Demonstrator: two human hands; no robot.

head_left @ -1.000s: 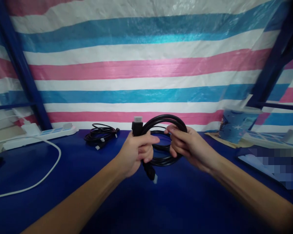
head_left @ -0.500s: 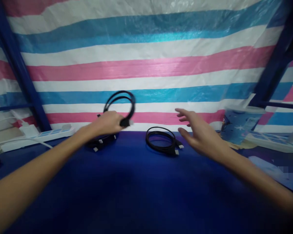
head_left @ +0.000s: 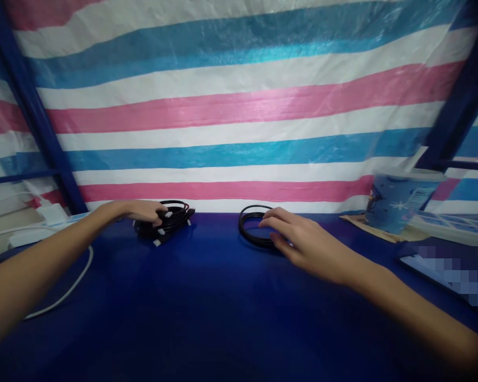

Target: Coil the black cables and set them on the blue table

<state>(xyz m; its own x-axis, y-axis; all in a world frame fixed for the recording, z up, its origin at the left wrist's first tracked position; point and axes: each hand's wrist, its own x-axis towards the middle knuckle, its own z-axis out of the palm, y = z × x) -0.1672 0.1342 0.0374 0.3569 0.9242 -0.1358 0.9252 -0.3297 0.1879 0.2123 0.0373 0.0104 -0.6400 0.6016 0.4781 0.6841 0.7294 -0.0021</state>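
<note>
Several coiled black cables with pale plug ends lie in a pile (head_left: 171, 223) at the back left of the dark blue table. My left hand (head_left: 145, 211) rests on the left part of this pile, fingers curled down at a cable; its fingertips are partly hidden, so its hold is unclear. Right of the middle lies one more black cable coil (head_left: 255, 241). Over that coil's right side is my right hand (head_left: 298, 236), fingers apart and bent slightly, thumb near the cable. The plug ends of this coil are hidden behind the hand.
A blue patterned cup (head_left: 396, 204) with a straw stands on brown paper (head_left: 358, 223) at the right. Behind it is a white power strip (head_left: 446, 228), with a phone (head_left: 434, 276) nearer. At left, a white charger (head_left: 52, 214) and white cable (head_left: 77, 281). Striped sheeting (head_left: 239, 116) hangs behind.
My left hand has lowered the coil it held onto the left pile. My right hand has moved left and down, from beside the right coil to over it.
</note>
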